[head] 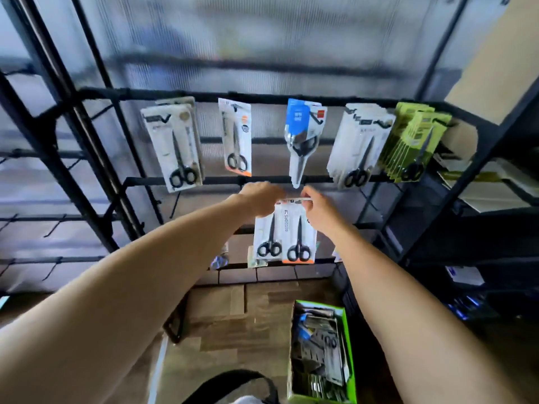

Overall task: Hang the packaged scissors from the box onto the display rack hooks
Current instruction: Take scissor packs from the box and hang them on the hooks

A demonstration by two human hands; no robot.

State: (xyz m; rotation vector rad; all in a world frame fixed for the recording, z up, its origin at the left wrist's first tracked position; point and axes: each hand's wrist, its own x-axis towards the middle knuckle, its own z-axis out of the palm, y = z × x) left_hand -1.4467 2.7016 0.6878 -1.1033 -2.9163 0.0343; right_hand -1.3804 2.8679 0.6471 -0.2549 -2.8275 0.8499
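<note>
Both arms reach up to the black display rack (186, 93), where the left hand (258, 198) and the right hand (319, 209) pinch the top edge of a packaged scissors card (287, 231) just under the second rail. The green box (348, 345) of more packs sits on the floor below, to the right.

Lighting: soft daylight through the translucent ribbed panel (262, 39) behind the rack, bright and hazy. Right-hand shelving (481, 258) dim, in shadow. Glare on the hanging blister packs (303, 135). Slight motion blur throughout; strong wide-angle bowing at the edges
</note>
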